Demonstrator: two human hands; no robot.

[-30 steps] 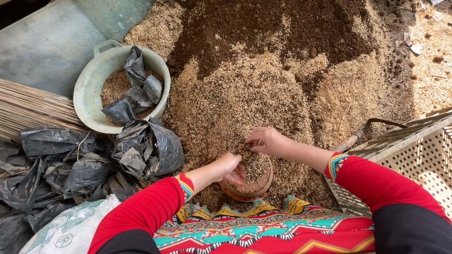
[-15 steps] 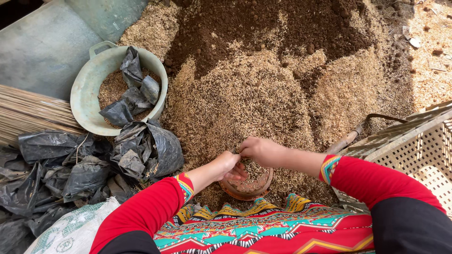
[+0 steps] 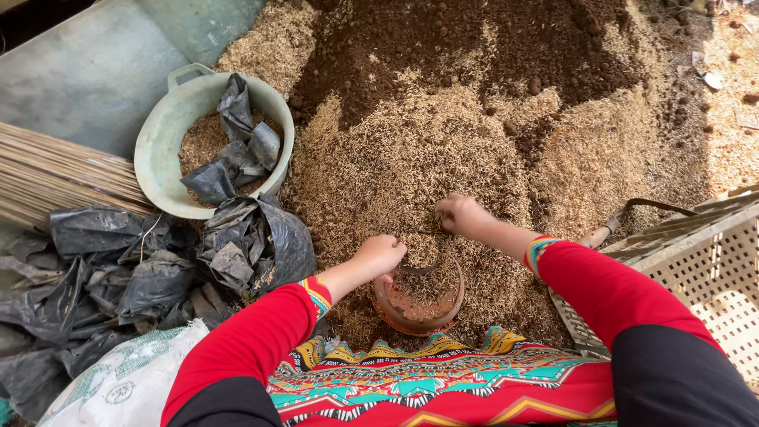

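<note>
Terracotta-coloured pot (image 3: 419,304) sits on the ground just below and between both hands, part sunk in the husk-and-soil heap (image 3: 443,158), already holding loose mix. A thin dark liner or bag edge shows at its far rim; can't tell which.

L hand (image 3: 379,255): fingers curled shut, resting at pot's near-left rim, touching it or the mix on top. Whether it clamps rim or a pinch of husk, can't tell.
R hand (image 3: 462,215): closed fist just beyond the pot's far rim, knuckles in the husk, looks closed on a handful. Hands apart, pot between.

Handling, judged: pot rigid, prob. plastic or clay, light empty, heavier w/ fill; rim is the only exposed hold, sides buried. If clay, chips on a knock. Mix is dry, loose, slides and spills; nothing to grip, only scoop. Liner thin, floppy, tears easily.

Room: heap open ahead of both hands, dark soil farther out, no obstruction. Left of L hand: crumpled black plastic bags (image 3: 253,245), near; beyond them green basin (image 3: 158,166) w/ husk and more bags. White woven sack (image 3: 126,379) by L elbow. Right of R arm: plastic crate (image 3: 711,253) close to the sleeve, tool handle (image 3: 601,233) beside it; tight that side. Person's patterned cloth lap touches pot's near edge.
</note>
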